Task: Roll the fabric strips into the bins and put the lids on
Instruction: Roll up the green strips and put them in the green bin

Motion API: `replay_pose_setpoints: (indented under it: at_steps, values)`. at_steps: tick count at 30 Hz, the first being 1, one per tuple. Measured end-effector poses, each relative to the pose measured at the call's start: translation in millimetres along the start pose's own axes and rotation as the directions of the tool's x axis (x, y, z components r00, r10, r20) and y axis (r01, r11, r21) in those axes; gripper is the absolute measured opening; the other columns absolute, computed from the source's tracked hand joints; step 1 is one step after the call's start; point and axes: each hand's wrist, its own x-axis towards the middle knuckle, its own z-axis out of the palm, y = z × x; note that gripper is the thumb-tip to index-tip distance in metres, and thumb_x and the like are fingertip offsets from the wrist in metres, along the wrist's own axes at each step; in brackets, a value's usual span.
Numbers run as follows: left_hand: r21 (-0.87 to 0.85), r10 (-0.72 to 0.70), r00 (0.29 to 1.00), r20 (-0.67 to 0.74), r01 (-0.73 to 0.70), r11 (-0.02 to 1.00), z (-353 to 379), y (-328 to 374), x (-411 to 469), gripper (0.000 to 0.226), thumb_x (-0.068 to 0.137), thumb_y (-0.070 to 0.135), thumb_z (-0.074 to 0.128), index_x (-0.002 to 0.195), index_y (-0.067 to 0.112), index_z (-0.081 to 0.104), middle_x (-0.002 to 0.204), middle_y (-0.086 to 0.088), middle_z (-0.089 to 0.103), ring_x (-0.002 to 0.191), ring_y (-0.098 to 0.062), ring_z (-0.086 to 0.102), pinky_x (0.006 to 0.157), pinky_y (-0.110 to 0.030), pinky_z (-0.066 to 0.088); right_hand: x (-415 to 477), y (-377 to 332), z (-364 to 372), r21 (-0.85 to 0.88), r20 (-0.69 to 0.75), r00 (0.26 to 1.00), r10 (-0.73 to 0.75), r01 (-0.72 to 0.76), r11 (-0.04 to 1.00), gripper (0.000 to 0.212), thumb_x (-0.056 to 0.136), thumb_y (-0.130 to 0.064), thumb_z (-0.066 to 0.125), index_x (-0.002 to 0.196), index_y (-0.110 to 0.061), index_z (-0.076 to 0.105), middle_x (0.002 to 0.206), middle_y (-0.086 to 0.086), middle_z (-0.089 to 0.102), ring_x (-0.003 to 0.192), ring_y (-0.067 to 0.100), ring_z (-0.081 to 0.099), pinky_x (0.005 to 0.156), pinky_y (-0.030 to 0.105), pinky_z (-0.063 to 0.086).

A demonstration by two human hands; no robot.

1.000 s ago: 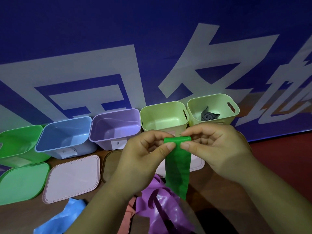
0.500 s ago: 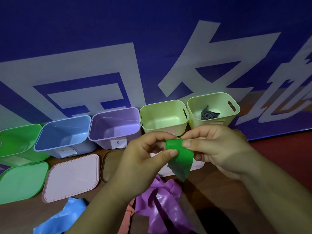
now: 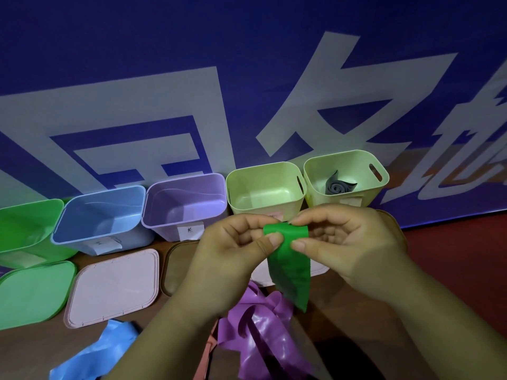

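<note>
Green stretchy fabric strip [image 3: 289, 259] hangs above the wooden surface [image 3: 33, 349]. The left hand [image 3: 233, 250] and right hand [image 3: 351, 242] each pinch its top edge in a closed grip. Step in hand: starting the roll. Next move, probably: wind the edge tightly and evenly, then deposit the roll in the green plastic bin [image 3: 24, 229], far left.

- The left hand [image 3: 233, 250] is bare and broad across the back, with short, rather thick fingers.
- The left thumbnail [image 3: 275, 239] is cut short and plain, with a squarish tip.
- The right hand [image 3: 354, 242] is bare too and of the same build, with softly rounded knuckles.
- The right thumbnail [image 3: 299, 246] is likewise trimmed close and plain.
- The left forearm [image 3: 164, 335] is bare from the wrist to the bottom edge of view.
- The right forearm [image 3: 444, 325] is bare in the same way, and looks smooth in the dim light.
</note>
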Motion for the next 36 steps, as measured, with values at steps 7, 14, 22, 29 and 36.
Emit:
replay_pose_setpoints:
  at_steps: [7, 14, 22, 29, 36]
  values:
    - [0.207, 0.117, 0.993, 0.028, -0.120, 0.971, -0.8, -2.0, -0.2, 0.018, 0.087, 0.026, 0.070, 0.104, 0.025, 0.074, 0.091, -0.024, 0.069, 0.089, -0.043, 0.065, 0.083, -0.056, 0.056, 3.0, 2.4, -0.4, 0.073, -0.039, 0.999, 0.018, -0.015, 0.997, 0.024, 0.074, 0.002, 0.077, 0.090, -0.016, 0.074, 0.084, 0.006, 0.076, 0.074, 0.015, 0.073, 0.068, 0.019, 0.057]
    - [0.323, 0.139, 0.988, 0.069, -0.154, 0.934, -5.3, -4.0, -1.3, 0.032, 0.083, 0.027, 0.078, 0.114, 0.028, 0.070, 0.107, -0.001, 0.073, 0.099, -0.029, 0.068, 0.088, -0.053, 0.055, 4.9, 1.8, 0.5, 0.140, -0.031, 0.997, 0.077, -0.072, 0.988, 0.019, 0.072, -0.004, 0.076, 0.086, -0.015, 0.074, 0.079, 0.003, 0.077, 0.072, 0.011, 0.073, 0.065, 0.016, 0.055]
    - [0.270, 0.200, 0.977, 0.072, -0.212, 0.939, -4.6, -5.3, -2.5, 0.030, 0.084, 0.013, 0.076, 0.111, 0.024, 0.070, 0.104, -0.008, 0.072, 0.096, -0.033, 0.067, 0.087, -0.056, 0.054, 4.9, 0.1, -0.7, 0.173, 0.013, 0.991, 0.132, -0.133, 0.976, 0.013, 0.080, 0.001, 0.070, 0.089, -0.009, 0.072, 0.070, 0.007, 0.075, 0.058, 0.007, 0.067, 0.055, 0.015, 0.051]
    - [0.197, 0.140, 0.990, 0.024, -0.142, 0.970, -2.3, -6.2, -2.8, 0.026, 0.081, 0.028, 0.076, 0.107, 0.026, 0.073, 0.096, -0.013, 0.072, 0.094, -0.036, 0.068, 0.088, -0.058, 0.054, 3.1, 3.9, 0.4, 0.163, 0.019, 0.995, 0.098, -0.099, 0.982, 0.027, 0.069, -0.023, 0.071, 0.096, -0.016, 0.070, 0.094, 0.010, 0.075, 0.083, 0.023, 0.073, 0.072, 0.025, 0.059]
    - [0.085, 0.077, 0.997, 0.017, -0.079, 0.993, -0.8, -2.7, -3.8, 0.021, 0.083, 0.016, 0.075, 0.104, 0.016, 0.074, 0.090, -0.018, 0.073, 0.087, -0.033, 0.071, 0.079, -0.035, 0.059, -3.0, 5.1, -1.2, 0.071, 0.077, 0.996, -0.036, 0.031, 0.997, 0.039, 0.075, 0.008, 0.077, 0.098, -0.024, 0.072, 0.095, 0.009, 0.074, 0.083, 0.023, 0.072, 0.074, 0.027, 0.058]
